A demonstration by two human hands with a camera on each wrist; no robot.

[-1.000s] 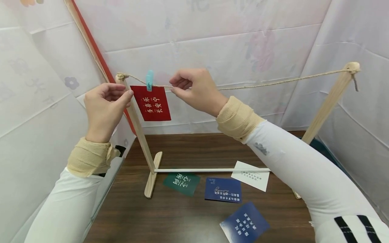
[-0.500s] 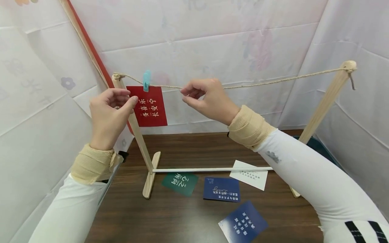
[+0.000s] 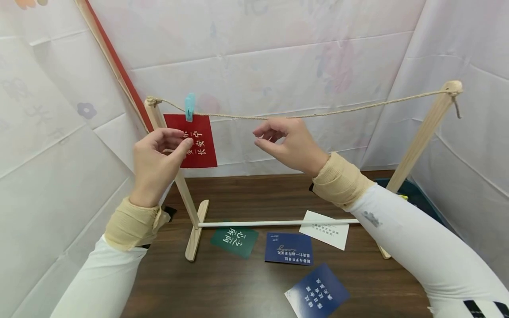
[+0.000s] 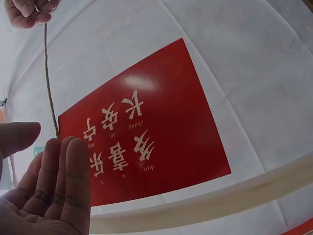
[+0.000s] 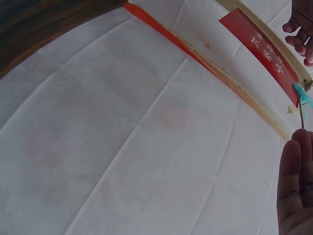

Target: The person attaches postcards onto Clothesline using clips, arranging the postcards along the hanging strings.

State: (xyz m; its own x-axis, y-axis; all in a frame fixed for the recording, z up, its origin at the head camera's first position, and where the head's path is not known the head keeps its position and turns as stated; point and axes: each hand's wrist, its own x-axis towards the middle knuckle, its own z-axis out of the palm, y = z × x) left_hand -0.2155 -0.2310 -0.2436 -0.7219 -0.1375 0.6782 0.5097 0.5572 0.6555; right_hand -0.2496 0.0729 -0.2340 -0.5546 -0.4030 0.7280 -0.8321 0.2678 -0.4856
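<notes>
Hanging from the rope [image 3: 346,110] by a blue clothespin [image 3: 189,107], the red card [image 3: 207,158] sits near the left post [image 3: 185,194] in the head view, white characters turned sideways; the left hand [image 3: 157,163] is raised in front of its left part, thumb apart from the loosely bent fingers, and whether it touches the card I cannot tell; the right hand [image 3: 293,145] is at the rope's sagging middle, thumb and bent fingers apart with a gap between them; the rope runs on to the right post [image 3: 421,134]; below, a white rod [image 3: 254,223] joins the stand's feet above the brown table [image 3: 222,287], where a green card [image 3: 235,243], two blue cards [image 3: 289,249] and a white card [image 3: 324,229] lie.

From the left wrist, the red card fills the middle; the left thumb stands off from the fingers, which lie side by side over the card's lower left edge; the right hand shows in the top left corner, by the rope.

From the right wrist, the right hand's fingers rise together at the lower right, tips near the rope; the red card and clothespin are farther up, beside the left hand's partly bent fingers.
</notes>
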